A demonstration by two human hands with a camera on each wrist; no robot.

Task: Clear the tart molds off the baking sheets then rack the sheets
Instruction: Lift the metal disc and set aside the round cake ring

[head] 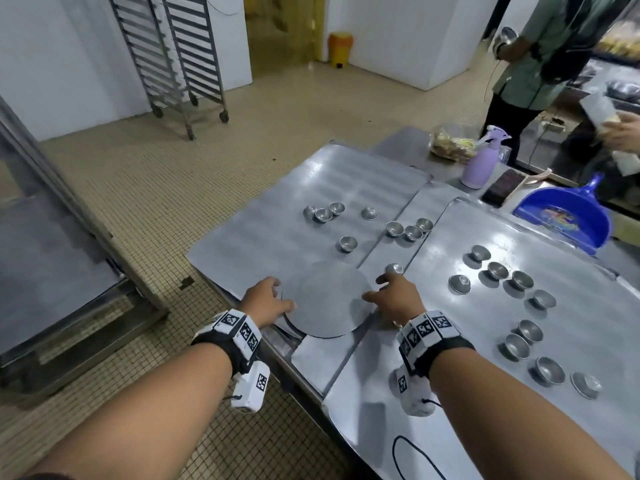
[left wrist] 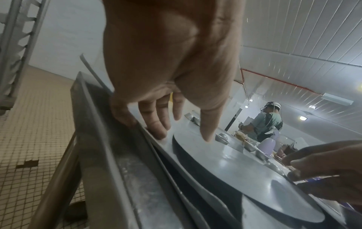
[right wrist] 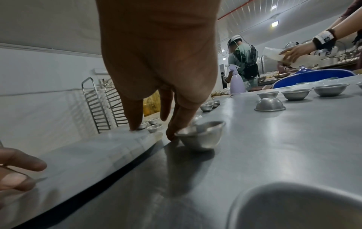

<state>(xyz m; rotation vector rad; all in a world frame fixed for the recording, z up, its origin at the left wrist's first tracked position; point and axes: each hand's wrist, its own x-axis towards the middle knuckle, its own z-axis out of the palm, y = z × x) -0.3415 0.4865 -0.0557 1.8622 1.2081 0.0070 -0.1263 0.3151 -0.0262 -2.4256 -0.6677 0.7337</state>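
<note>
A round flat metal disc [head: 327, 299] lies across the seam between the left baking sheet [head: 277, 216] and the right baking sheet [head: 502, 341]. My left hand [head: 266, 296] is at its left rim, fingers spread and straight, fingertips [left wrist: 156, 131] on the sheet. My right hand [head: 391, 292] is at its right rim, thumb against the disc. One straight right fingertip touches a small metal tart mold [right wrist: 201, 136], also seen just past the hand [head: 394, 269]. Several more tart molds [head: 498, 270] are scattered over both sheets.
A blue dustpan [head: 564, 216], a lilac spray bottle [head: 479, 164] and a bag of food [head: 450, 143] sit at the table's far end. Two wheeled tray racks [head: 176, 60] stand across the tiled floor. A person in green [head: 540, 60] stands beyond the table; another hand [head: 620, 129] reaches in.
</note>
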